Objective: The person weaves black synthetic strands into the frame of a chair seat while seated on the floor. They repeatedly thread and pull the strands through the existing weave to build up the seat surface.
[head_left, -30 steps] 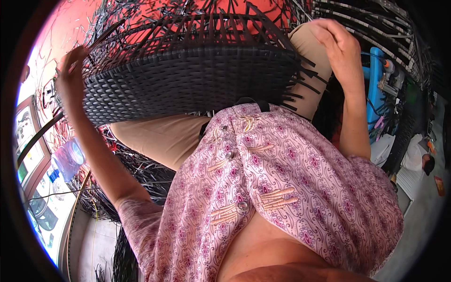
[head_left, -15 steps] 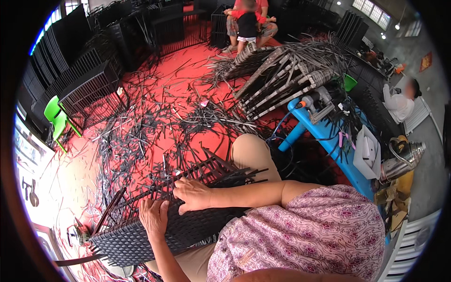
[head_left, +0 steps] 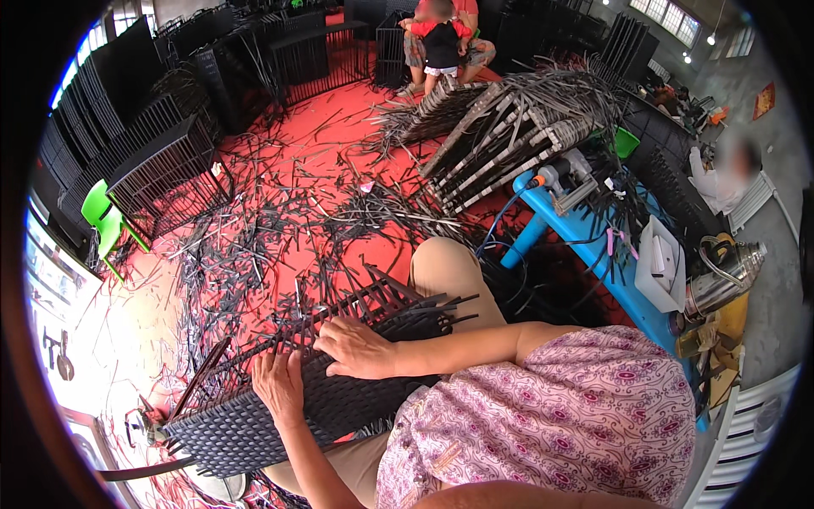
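Observation:
Across my lap lies a dark woven panel (head_left: 222, 435), made of flat black plastic strips, with loose strip ends and bare rods along its far edge. My left hand (head_left: 279, 388) is closed over that far edge, fingertips tucked among the rods. Just to its right, my right hand (head_left: 356, 348) reaches in from the right, its fingers bent down onto the same edge. Whether a single strip is pinched between these fingertips is hidden. Right of my hands, a bunch of loose strip ends (head_left: 424, 316) sticks out toward my knee.
Black strip scraps (head_left: 246, 229) litter the red floor (head_left: 339, 127). To the right stands a blue bench (head_left: 585, 246) with a staple gun (head_left: 564, 180), a white bin (head_left: 660, 265) and scissors (head_left: 621, 243). Beyond lie stacked woven frames (head_left: 509, 144). A green chair (head_left: 103, 219) stands left; other people sit farther off.
My right hand has shifted slightly, its fingers resting lower on the panel's edge. My left hand stays at nearly the same place. The view has tilted a little.

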`<action>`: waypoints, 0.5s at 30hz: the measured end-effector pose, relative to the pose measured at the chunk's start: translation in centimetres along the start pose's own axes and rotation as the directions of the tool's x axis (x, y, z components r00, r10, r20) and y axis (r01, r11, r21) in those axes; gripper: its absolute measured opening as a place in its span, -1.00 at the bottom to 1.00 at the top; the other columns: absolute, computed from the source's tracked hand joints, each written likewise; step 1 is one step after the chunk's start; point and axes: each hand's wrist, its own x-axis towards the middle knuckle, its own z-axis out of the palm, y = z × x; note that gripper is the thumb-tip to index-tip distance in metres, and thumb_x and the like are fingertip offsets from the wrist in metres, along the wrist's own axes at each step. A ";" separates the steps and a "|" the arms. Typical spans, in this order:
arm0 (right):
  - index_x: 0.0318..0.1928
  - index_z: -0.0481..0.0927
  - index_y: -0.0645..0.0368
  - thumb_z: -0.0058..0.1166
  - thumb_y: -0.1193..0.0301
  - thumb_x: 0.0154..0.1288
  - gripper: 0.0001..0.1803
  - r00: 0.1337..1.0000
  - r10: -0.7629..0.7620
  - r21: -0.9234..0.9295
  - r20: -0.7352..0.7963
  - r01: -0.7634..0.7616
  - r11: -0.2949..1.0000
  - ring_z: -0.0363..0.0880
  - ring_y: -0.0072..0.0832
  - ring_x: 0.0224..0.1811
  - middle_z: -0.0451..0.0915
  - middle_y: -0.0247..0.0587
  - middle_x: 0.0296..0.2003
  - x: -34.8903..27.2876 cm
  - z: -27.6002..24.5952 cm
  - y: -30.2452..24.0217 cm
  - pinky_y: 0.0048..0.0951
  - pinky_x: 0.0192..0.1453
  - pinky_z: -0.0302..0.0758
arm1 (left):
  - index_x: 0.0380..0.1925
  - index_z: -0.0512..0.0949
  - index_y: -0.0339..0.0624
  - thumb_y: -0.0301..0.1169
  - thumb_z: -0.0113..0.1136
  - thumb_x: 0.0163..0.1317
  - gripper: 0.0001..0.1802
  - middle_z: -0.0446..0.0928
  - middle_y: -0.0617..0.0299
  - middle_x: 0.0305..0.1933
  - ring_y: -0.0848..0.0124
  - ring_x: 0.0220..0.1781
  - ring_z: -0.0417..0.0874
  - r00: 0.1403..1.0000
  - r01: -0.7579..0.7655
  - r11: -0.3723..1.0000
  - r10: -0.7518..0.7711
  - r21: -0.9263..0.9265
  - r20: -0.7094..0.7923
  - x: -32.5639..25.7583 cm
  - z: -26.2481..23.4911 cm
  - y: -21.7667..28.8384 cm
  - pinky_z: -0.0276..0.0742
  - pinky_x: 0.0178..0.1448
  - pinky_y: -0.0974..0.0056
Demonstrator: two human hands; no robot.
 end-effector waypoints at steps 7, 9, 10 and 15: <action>-0.07 0.46 0.25 0.19 -0.05 0.14 -0.38 0.975 0.190 -0.195 0.113 -0.166 0.967 0.35 -0.13 0.07 0.39 -0.06 -0.04 -3.0 -3.6 2.2 -0.05 0.17 0.31 | -0.40 0.59 -0.21 -0.16 0.01 0.34 -0.65 0.46 0.09 -0.31 0.11 -0.13 0.45 0.982 0.170 0.964 -0.147 0.204 -0.122 -2.2 -1.0 -4.1 0.32 0.04 0.06; -0.14 0.46 0.24 0.12 -0.08 0.19 -0.42 0.986 0.135 -0.170 0.103 -0.116 0.979 0.40 -0.16 0.01 0.42 -0.07 -0.13 -3.6 -3.3 3.4 -0.09 0.12 0.35 | -0.46 0.56 -0.25 -0.16 -0.07 0.40 -0.58 0.44 0.05 -0.36 0.09 -0.19 0.45 0.987 0.122 0.973 -0.098 0.194 -0.130 -2.3 -0.9 -4.2 0.31 0.02 0.06; -0.17 0.46 0.24 0.10 -0.08 0.21 -0.43 0.991 0.097 -0.144 0.095 -0.083 0.986 0.42 -0.17 -0.01 0.43 -0.08 -0.16 -3.8 -3.2 3.9 -0.12 0.11 0.37 | -0.48 0.55 -0.25 -0.16 -0.07 0.40 -0.58 0.44 0.05 -0.36 0.09 -0.20 0.45 0.986 0.137 0.971 -0.114 0.195 -0.123 -2.2 -0.8 -4.0 0.31 0.01 0.06; -0.22 0.46 0.21 0.06 -0.09 0.25 -0.46 0.997 0.066 -0.106 0.043 -0.061 0.992 0.46 -0.22 -0.05 0.43 -0.14 -0.23 -3.5 -3.2 3.8 -0.20 0.06 0.42 | -0.52 0.51 -0.25 -0.14 -0.09 0.43 -0.55 0.44 0.05 -0.37 0.10 -0.20 0.47 0.975 0.221 0.960 -0.212 0.173 -0.067 -1.9 -0.8 -3.9 0.30 -0.03 0.05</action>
